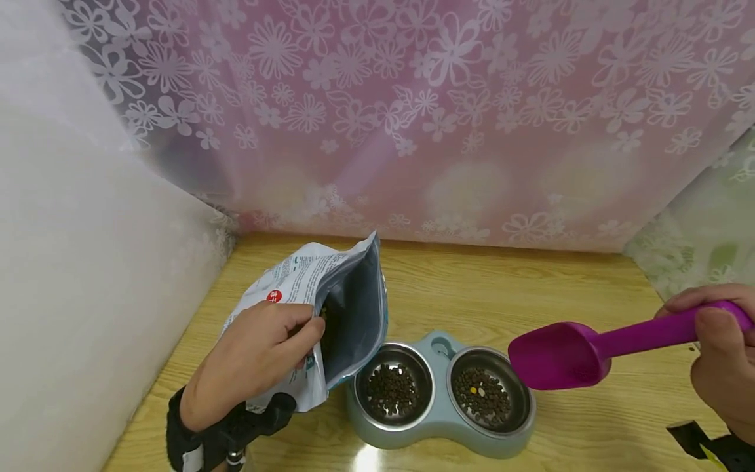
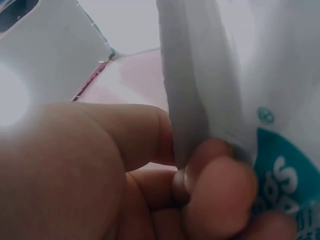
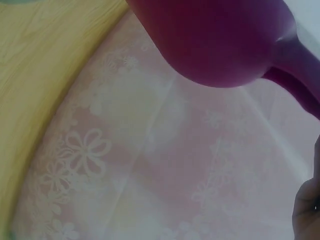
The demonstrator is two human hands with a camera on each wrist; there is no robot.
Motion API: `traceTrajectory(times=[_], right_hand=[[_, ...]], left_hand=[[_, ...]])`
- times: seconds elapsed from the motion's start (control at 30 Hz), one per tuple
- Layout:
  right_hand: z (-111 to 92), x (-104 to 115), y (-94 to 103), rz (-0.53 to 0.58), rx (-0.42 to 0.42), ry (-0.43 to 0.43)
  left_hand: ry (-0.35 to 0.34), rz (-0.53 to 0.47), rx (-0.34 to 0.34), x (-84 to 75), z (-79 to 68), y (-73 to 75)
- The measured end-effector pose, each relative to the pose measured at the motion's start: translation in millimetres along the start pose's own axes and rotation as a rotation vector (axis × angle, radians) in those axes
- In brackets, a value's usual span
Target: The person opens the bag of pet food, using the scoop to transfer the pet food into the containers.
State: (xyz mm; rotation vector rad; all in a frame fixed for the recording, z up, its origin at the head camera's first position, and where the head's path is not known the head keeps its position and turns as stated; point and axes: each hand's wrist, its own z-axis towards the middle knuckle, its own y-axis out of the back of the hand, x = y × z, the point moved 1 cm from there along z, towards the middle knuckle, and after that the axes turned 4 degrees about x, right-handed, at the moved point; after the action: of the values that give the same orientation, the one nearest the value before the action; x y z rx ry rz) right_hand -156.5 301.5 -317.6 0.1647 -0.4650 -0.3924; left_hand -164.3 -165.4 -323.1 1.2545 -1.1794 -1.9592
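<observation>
My left hand (image 1: 253,351) pinches the near edge of a white foil pouch (image 1: 297,272), whose wide mouth faces right. Some brown pieces show faintly inside, though most of its contents are hidden. In the left wrist view the thumb and fingers (image 2: 220,200) grip the pouch's side beside a teal label. A purple scoop (image 1: 560,357) is held by its handle in my right hand (image 1: 722,360), partly cut off at the frame's edge. No food is visible in the scoop, which hovers just right of a double pet bowl (image 1: 442,426). Dark kibble (image 1: 392,390) lies in both metal bowls.
Two light pieces, one of them yellow, lie on the kibble (image 1: 492,401) in the right bowl. The wooden table (image 1: 531,282) ends at a pink flowered curtain (image 1: 383,151) behind. White cloth (image 1: 77,262) borders the left side, and greenish patterned cloth (image 1: 702,229) the right.
</observation>
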Motion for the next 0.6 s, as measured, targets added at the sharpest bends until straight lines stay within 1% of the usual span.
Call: traceTrajectory(times=[0.03,0.07,0.1,0.17,0.23,0.3,0.33,0.43,0.47,0.5,0.6], right_hand=[[-0.4,-0.1,0.5,-0.052,-0.001,-0.017],[-0.9,-1.2,1.0,-0.09,-0.013,-0.054],[-1.3,-3.3,1.3,-0.105,-0.026,-0.096],[-1.9,-7.9,0.7,-0.048,-0.051,-0.222],[-4.7,-12.6,-1.3,0.025,-0.044,-0.339],[-9.1,-16.3,-5.9,0.029,-0.013,-0.46],[-12.2,-17.3,-8.4,-0.003,0.023,-0.515],[-21.7,-20.0,-21.8,-0.196,0.184,-0.594],[-24.8,-21.4,-27.9,-0.23,0.234,-0.616],[-27.8,-23.6,-34.4,-0.239,0.284,-0.632],[-36.1,-31.8,-55.0,-0.207,0.441,-0.684]], left_hand=[[0.0,-0.003,0.003,-0.1,-0.2,0.1],[-0.001,-0.006,0.007,-0.3,-0.3,0.3],[0.0,-0.009,0.012,-0.4,-0.3,0.2],[0.003,-0.014,0.018,-0.5,-1.2,0.9],[0.008,-0.017,0.025,-0.9,-1.8,1.0],[0.01,-0.014,0.029,-1.4,-2.0,0.8],[0.011,-0.011,0.03,-1.7,-2.0,0.7],[0.016,-0.006,0.032,-2.3,-2.2,0.4],[0.018,-0.007,0.032,-2.5,-2.3,0.4],[0.022,-0.006,0.032,-2.7,-2.5,0.3],[0.037,-0.007,0.031,-2.8,-4.0,0.0]])
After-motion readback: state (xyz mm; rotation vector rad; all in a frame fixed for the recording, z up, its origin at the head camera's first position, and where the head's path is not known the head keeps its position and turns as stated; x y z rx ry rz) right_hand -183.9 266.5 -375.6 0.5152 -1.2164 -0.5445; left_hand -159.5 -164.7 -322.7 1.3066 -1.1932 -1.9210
